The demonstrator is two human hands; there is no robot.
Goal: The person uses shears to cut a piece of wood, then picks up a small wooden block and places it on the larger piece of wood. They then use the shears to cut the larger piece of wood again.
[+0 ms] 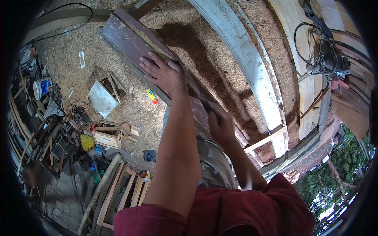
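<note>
My left hand (165,74) lies flat, fingers spread, on a long brown-painted wooden board (132,42) that runs diagonally through the middle of the view. Lower down along the same board, my right hand (221,126) is wrapped round a dark, slim hand tool (205,103). That tool points up the board toward my left hand; its working end is hard to make out, so its kind cannot be told. A groove or strip with a lighter, worn edge runs along the board.
Right of the board stands a curved pale beam (240,47). A corded power tool (332,63) rests on planks (311,94) at the far right. Wood shavings cover the ground. Left lie a white-topped wooden box (103,98), a yellow-red packet (152,96), a bucket (42,87) and piled scraps.
</note>
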